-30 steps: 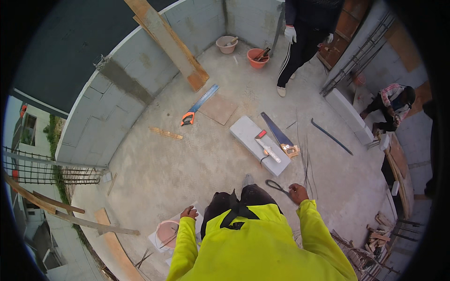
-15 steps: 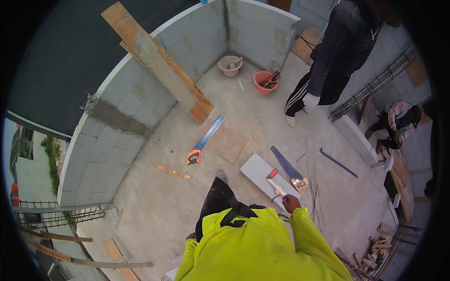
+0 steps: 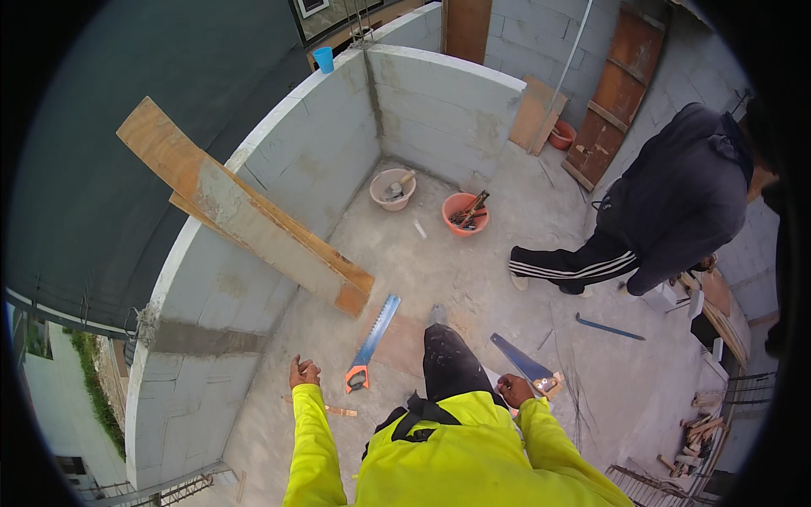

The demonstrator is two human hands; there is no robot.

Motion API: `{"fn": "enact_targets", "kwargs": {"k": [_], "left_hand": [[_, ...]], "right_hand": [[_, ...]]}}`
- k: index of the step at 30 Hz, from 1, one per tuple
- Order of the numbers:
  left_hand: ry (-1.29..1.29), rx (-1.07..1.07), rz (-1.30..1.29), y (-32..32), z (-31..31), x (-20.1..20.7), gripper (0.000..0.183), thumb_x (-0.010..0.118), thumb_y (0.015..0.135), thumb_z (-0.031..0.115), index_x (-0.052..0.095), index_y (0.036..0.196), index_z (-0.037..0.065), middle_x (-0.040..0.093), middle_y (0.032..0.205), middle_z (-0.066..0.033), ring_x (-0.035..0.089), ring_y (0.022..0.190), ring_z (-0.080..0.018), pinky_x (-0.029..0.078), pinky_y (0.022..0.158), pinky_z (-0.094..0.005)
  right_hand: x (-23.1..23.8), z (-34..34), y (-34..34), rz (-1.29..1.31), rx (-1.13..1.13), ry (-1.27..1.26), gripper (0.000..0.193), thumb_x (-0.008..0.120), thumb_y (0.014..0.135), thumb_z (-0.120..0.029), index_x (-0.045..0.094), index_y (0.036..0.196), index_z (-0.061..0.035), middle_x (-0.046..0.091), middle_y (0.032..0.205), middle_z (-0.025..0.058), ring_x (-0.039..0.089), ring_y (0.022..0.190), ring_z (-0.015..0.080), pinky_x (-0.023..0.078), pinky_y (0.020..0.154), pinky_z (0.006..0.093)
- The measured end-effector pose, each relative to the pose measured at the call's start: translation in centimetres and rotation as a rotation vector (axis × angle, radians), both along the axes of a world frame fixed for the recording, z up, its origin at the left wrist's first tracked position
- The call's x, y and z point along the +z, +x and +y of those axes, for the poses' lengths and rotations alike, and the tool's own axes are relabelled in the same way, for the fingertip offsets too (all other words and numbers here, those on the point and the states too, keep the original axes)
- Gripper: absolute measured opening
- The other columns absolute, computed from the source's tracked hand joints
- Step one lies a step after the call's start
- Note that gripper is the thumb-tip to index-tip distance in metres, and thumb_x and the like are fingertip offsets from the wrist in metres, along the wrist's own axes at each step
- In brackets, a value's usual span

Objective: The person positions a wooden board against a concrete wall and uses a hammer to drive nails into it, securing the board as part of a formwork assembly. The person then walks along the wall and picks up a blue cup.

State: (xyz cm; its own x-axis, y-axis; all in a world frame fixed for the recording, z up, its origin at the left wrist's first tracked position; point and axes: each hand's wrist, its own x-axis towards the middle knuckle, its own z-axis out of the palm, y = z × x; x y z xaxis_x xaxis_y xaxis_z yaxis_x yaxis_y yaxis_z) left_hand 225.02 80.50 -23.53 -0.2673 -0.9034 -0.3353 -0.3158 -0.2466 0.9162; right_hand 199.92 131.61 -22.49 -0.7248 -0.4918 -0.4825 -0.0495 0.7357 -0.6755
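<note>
My left hand [image 3: 304, 372] is raised out to the left, empty, with its fingers apart. Below it on the concrete floor a narrow wood strip [image 3: 342, 411] shows beside my sleeve. To its right lies a handsaw with a blue blade and orange-black handle [image 3: 357, 378]. My right hand [image 3: 514, 390] is closed close to my right leg; whatever it holds is hidden beneath it. A second handsaw with a dark blue blade [image 3: 517, 355] and wooden handle lies just beyond that hand. My body and leg mostly cover the pale block.
A long plank [image 3: 262, 215] leans over the low block wall [image 3: 338, 127] on the left. Ahead stand a pale basin [image 3: 378, 193] and an orange basin of tools [image 3: 473, 226]. A co-worker in dark clothes [image 3: 676, 194] bends over at right. A pry bar [image 3: 608, 326] lies nearby.
My left hand has come up and out to the left from beside my body. I have moved forward over the block. The co-worker has moved right and bent down.
</note>
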Motion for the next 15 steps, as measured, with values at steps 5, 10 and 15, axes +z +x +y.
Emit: {"fn": "enact_targets", "kwargs": {"k": [5, 10, 15], "left_hand": [[-0.168, -0.040, 0.192, -16.9, -5.0, 2.0, 0.069, 0.061, 0.079, -0.003, 0.040, 0.144, 0.002, 0.061, 0.118, -0.0126, 0.062, 0.070, -0.0116, 0.051, 0.062, -0.0231], [-0.326, -0.019, 0.184, -34.4, -13.2, 6.7, 0.073, 0.064, 0.075, -0.005, 0.041, 0.144, 0.003, 0.059, 0.122, -0.0125, 0.059, 0.080, -0.0116, 0.051, 0.070, -0.0230], [-0.593, -0.056, 0.242, -51.2, -19.3, 14.3, 0.075, 0.070, 0.073, -0.001, 0.043, 0.142, 0.004, 0.056, 0.127, -0.0125, 0.061, 0.094, -0.0174, 0.052, 0.078, -0.0300]], "right_hand": [[-4.9, -6.0, -11.9, -0.120, 0.123, 0.254, 0.026, 0.066, 0.080, -0.019, 0.068, 0.102, -0.0059, 0.071, 0.090, 0.0184, 0.067, 0.089, 0.0358, 0.053, 0.083, 0.0421], [-2.4, -13.9, -29.2, -0.014, 0.031, 0.106, 0.027, 0.065, 0.082, -0.019, 0.067, 0.105, -0.0048, 0.071, 0.092, 0.0190, 0.068, 0.088, 0.0347, 0.054, 0.081, 0.0409], [4.9, -21.5, -45.8, 0.141, -0.135, -0.162, 0.022, 0.062, 0.087, -0.011, 0.064, 0.105, 0.0012, 0.069, 0.087, 0.0156, 0.068, 0.079, 0.0247, 0.054, 0.075, 0.0349]]}}
